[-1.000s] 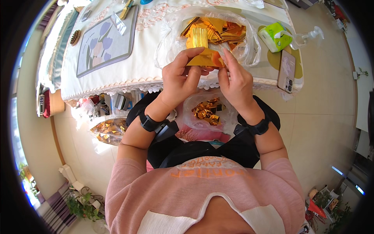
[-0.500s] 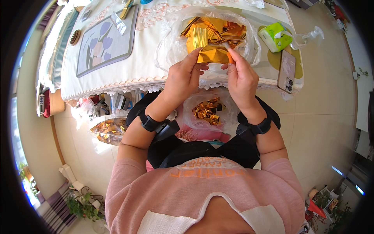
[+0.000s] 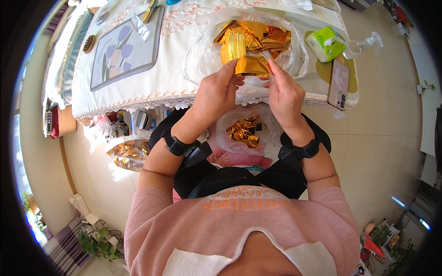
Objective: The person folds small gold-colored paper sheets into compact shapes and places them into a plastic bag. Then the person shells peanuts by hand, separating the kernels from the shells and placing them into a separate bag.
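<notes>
Between my two hands is a piece of gold foil paper (image 3: pixel 252 66), bent so its middle bulges and a darker fold shows along the near side. My left hand (image 3: pixel 221 87) pinches its left end with thumb and fingers. At the right end, my right hand (image 3: pixel 283 89) grips it the same way. Just beyond, a clear plastic bag (image 3: pixel 198 50) lies spread on the table with stacks of gold foil sheets (image 3: pixel 276 39) in it. Lower down, by my lap, another plastic bag (image 3: pixel 225 122) holds folded gold foil pieces (image 3: pixel 246 131).
A phone (image 3: pixel 339 85) lies at the table's right edge, near a green tissue pack (image 3: pixel 326 43) and a clear pump bottle (image 3: pixel 363 43). On the left are a flower-patterned mat (image 3: pixel 138 64) and a brush (image 3: pixel 89 44). A bag of gold pieces (image 3: pixel 129 154) rests on the floor.
The foil paper's right end has come inward, so the piece looks shorter and more bent. My right hand has shifted slightly left; my left hand is nearly still.
</notes>
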Tool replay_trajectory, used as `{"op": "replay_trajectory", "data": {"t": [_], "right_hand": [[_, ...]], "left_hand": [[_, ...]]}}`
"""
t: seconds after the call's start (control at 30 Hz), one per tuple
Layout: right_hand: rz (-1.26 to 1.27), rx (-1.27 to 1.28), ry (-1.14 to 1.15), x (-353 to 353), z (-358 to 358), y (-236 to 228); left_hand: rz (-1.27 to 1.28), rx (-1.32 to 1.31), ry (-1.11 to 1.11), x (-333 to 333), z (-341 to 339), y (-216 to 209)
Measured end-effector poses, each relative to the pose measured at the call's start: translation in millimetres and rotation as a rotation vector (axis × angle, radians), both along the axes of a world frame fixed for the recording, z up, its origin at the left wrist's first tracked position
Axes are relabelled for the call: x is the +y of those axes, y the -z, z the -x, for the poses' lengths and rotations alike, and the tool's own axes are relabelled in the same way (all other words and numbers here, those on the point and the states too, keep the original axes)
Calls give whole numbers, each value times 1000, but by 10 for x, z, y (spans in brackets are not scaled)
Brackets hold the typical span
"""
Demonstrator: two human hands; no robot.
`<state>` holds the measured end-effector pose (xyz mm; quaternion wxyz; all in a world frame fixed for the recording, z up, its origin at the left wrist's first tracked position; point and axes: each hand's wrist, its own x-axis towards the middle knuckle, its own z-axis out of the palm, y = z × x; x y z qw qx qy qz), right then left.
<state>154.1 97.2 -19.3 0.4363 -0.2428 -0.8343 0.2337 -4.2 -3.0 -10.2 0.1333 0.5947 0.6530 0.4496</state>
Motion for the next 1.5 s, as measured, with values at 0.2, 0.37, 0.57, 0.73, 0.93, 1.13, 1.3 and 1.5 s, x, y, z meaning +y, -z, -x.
{"op": "replay_trajectory", "data": {"t": [0.2, 0.37, 0.57, 0.73, 0.93, 1.13, 1.3, 1.5], "right_hand": [[35, -13, -31, -32, 10, 12], [55, -11, -45, -3, 23, -32], [114, -5, -4, 1, 55, -63], [165, -6, -10, 0, 45, -62], [188, -34, -21, 3, 33, -77], [176, -52, -39, -5, 39, -53], [139, -74, -37, -18, 43, -27], [146, -78, -56, -36, 45, -43]], "left_hand": [[13, -36, 13, -5, 7, 14], [17, -61, 25, 12, 21, 0], [37, -301, -56, 46, 60, -38], [189, -258, -8, 33, 69, -50], [182, -219, 87, 20, 65, -72], [217, -252, 97, 3, 73, -122], [249, -311, 80, 4, 72, -130], [215, -355, 36, 15, 50, -122]]}}
